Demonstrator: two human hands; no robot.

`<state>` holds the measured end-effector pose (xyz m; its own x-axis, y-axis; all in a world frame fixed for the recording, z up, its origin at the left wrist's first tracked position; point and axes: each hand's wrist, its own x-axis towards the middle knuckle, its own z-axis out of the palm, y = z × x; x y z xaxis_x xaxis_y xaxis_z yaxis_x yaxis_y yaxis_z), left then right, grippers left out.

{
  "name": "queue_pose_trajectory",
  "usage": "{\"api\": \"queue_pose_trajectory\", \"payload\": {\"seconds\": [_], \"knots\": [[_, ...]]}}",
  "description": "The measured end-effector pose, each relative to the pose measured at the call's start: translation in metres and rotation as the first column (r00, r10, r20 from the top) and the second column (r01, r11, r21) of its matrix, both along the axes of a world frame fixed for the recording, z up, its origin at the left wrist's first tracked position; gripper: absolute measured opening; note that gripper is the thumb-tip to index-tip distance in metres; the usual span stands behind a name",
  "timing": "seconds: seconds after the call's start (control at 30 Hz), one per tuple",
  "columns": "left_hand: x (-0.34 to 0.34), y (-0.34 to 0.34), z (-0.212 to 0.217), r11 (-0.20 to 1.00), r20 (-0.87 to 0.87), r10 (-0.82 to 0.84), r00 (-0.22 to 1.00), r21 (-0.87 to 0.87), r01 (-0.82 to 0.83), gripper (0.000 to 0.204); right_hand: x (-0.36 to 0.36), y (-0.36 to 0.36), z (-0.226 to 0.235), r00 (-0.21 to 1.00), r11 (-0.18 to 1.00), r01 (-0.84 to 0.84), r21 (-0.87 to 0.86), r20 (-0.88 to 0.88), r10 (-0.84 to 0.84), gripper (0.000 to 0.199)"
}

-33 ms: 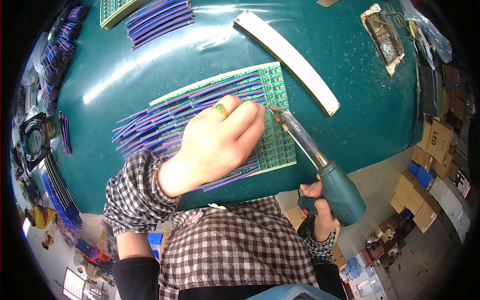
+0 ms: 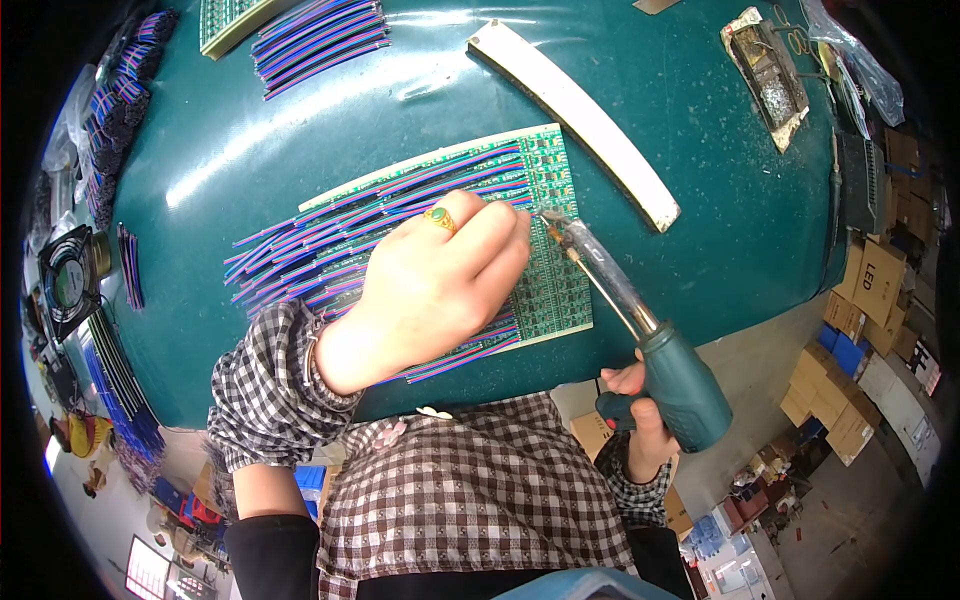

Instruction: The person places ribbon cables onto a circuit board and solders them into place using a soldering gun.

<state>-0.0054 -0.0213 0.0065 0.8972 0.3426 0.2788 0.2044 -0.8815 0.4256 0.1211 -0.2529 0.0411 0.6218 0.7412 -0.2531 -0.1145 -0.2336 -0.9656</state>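
Shiny green counter (image 2: pixel 690 110) seen, cartons (image 2: pixel 875 285) stacked beyond right edge. Soldering gun (image 2: pixel 685 385) gripped by right hand (image 2: pixel 652 432); wires (image 2: pixel 300 255) covered by left hand (image 2: pixel 440 275), grip can't be told.

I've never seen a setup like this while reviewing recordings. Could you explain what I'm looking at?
There is no robot: these are a person's bare hands, seen from above by a wide fisheye camera worn on their head, so straight edges bend. On the green table lie a green circuit board panel with coloured wires across it, and a white strip. The right hand holds a green soldering gun; the left hand is over the wires, its fingertips' grip hidden.
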Motion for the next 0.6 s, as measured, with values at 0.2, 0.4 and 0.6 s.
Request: {"api": "queue_pose_trajectory", "payload": {"seconds": [0.2,0.4,0.6], "knots": [[-0.0007,-0.0001,0.0022,1.0,-0.011,0.009,1.0,-0.01,-0.009,0.039,0.0039,-0.003,-0.0021,0.999,0.996,-0.039,0.076,0.012,0.039,0.053],[0.0005,-0.0003,0.0008,1.0,0.0,0.002,1.0,-0.015,-0.002,0.038,0.0039,-0.0016,0.0003,0.999,0.999,-0.026,0.027,0.041,0.025,0.057],[0.0,0.0014,-0.002,1.0,0.03,0.008,1.0,-0.02,-0.008,0.037,0.0004,-0.0004,0.0027,0.999,0.999,0.034,0.005,0.029,-0.034,0.059]]}}
